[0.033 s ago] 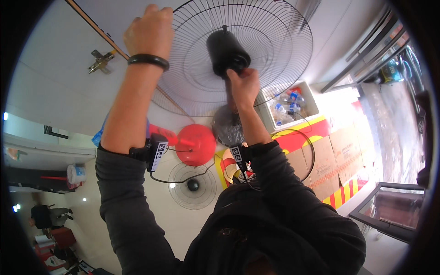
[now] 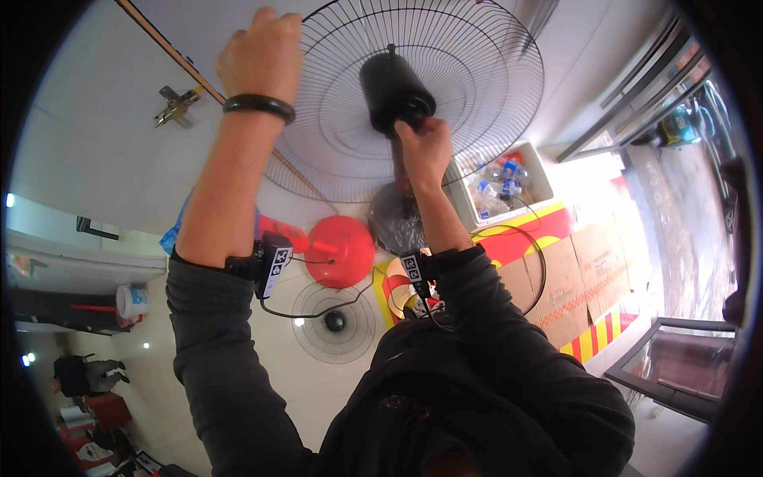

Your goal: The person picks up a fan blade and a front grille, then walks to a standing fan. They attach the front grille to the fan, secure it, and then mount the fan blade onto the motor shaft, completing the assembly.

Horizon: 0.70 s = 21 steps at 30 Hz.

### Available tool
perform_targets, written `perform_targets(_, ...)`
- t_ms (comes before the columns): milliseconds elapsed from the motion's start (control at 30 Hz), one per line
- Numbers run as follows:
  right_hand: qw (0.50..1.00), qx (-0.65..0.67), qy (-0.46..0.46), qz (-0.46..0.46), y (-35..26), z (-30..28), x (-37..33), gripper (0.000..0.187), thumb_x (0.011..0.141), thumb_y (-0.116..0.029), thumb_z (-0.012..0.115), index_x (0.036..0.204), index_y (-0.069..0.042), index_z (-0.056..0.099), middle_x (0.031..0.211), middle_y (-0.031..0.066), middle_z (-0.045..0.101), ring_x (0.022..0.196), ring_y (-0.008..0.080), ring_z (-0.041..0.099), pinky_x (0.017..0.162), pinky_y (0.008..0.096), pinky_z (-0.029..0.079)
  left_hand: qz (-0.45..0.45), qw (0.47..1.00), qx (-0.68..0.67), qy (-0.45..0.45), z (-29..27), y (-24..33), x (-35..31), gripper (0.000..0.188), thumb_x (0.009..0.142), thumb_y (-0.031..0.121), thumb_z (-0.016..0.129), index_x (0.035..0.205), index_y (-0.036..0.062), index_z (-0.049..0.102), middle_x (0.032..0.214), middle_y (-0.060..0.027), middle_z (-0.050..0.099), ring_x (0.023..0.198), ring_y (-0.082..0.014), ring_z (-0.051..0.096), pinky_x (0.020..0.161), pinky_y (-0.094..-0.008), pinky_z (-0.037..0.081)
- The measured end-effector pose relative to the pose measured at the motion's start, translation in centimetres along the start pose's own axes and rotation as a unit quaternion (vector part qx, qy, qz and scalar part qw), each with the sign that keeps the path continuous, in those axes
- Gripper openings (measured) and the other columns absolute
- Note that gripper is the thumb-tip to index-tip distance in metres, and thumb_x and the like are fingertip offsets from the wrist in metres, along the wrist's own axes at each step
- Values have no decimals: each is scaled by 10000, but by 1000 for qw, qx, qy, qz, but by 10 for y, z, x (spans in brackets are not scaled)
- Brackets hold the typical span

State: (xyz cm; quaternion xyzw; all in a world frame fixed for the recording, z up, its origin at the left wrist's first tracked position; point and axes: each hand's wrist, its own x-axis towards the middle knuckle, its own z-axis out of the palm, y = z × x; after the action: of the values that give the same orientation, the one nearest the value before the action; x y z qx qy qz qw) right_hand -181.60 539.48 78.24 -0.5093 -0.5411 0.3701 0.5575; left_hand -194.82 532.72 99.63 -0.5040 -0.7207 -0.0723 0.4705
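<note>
A large round wire fan guard [image 2: 485, 56] stands in front of me, with a black cylindrical motor housing [image 2: 392, 86] at its middle. My left hand [image 2: 262, 60] is raised at the guard's left rim, its fingers curled closed there. The fingertips are turned away, so the exact grip is hidden. At the near end of the motor housing, my right hand [image 2: 427, 147] is closed, thumb and fingers pinching its dark end part. Below that end, a pole runs down behind my right wrist.
Around the fan's foot are a dark plastic bag [image 2: 393, 222], a red round stool [image 2: 342, 250] and a white foam box [image 2: 542, 176] of plastic bottles. A smaller wire grille [image 2: 350, 350] lies on the floor. Flattened cardboard [image 2: 568, 270] is at right; a metal fitting [image 2: 175, 107] is on the left panel.
</note>
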Motion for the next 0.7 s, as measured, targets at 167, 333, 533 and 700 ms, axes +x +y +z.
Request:
perform_targets(167,998,-49,-30,-26,-5,-4,8,465,665,-260,787,924,49,557,888,169,609,838,301,606,754,378,483,3,1000,11,3,-3,4,0,127,856,264,624,843,137,634,864,-31,599,720,-292,629,594,-430,516)
perform_targets(333,977,107,-110,150,-7,-7,18,464,668,-260,791,875,73,544,714,127,635,587,214,623,579,320,493,11,1000,-12,22,-4,5,-2,83,833,232,654,895,178,662,849,-20,579,718,-265,614,601,-398,516)
perform_targets(533,955,194,-110,195,-8,-1,17,464,680,-228,797,869,102,531,660,114,614,545,163,631,479,264,492,74,991,-88,74,0,5,-7,272,806,163,676,1059,266,683,830,38,593,691,-225,585,614,-344,507)
perform_targets(700,938,253,-82,223,-7,-3,17,483,677,-260,797,877,91,533,748,137,620,538,175,625,495,276,495,60,992,-84,74,3,5,-8,228,821,166,661,1031,252,683,859,35,624,718,-239,603,621,-360,507)
